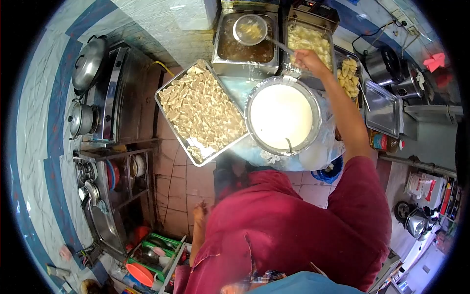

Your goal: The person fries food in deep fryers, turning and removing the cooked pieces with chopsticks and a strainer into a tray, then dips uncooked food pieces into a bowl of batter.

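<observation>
My right hand (309, 61) is closed around the handle of a round mesh skimmer (280, 45). A few pale yellowish pieces (251, 31) lie in the skimmer's basket, which is over a fryer (221, 67) of brown oil (240, 53). Below my right forearm stands a large bowl (250, 128) of creamy white batter (281, 115), with a dark handle-like end at its near rim. My left hand (199, 211) hangs low at my side, away from the table; its fingers are too small and blurred to make out. Left of the bowl, a metal tray (205, 160) holds many sliced beige pieces (200, 108).
Right of the fryer is a second basin (308, 41) of pale pieces, beside a tray of golden fried pieces (347, 78). An empty-looking metal tray (382, 109) and pots (382, 63) stand farther right. A stove (117, 93) and rack (127, 171) line the left wall.
</observation>
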Motion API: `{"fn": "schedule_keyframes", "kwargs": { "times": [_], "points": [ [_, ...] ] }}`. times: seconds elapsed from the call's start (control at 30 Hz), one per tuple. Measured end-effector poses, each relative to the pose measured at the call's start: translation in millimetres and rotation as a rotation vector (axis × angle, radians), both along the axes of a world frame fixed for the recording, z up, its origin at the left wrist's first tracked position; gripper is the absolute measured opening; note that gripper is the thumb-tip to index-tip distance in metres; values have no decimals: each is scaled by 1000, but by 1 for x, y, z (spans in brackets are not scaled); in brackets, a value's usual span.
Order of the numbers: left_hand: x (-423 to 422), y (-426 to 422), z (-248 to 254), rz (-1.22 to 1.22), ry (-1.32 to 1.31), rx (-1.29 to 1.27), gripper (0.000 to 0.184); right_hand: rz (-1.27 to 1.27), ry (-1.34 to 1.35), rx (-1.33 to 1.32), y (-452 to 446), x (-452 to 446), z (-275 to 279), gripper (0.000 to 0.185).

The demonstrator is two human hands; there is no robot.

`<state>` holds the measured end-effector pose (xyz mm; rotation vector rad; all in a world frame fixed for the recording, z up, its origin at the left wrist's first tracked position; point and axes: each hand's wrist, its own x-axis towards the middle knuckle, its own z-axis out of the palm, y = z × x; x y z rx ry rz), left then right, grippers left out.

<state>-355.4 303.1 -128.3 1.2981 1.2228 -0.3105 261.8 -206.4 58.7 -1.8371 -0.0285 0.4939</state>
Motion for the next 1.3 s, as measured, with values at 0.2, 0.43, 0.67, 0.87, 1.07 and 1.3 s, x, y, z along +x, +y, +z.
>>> {"fn": "schedule_keyframes", "kwargs": {
  "times": [0.2,0.43,0.67,0.87,1.07,1.3],
  "points": [
    [6,2,3,-43,77,21,36,125,-674,-603,-27,11,-10,30],
    [-18,2,-42,-19,119,-46,21,-53,-80,-261,27,-72,2,24],
    [-1,-1,-30,-5,114,-51,17,-229,288,242,79,-74,-12,11],
    [1,5,-37,45,-9,-125,25,-385,420,482,115,-54,-15,9],
    [-3,-4,-21,-148,34,18,38,-409,479,701,118,-27,-23,10],
    [-15,0,-40,-48,-6,-93,32,-351,426,663,74,-59,-18,8]
  ]
}}
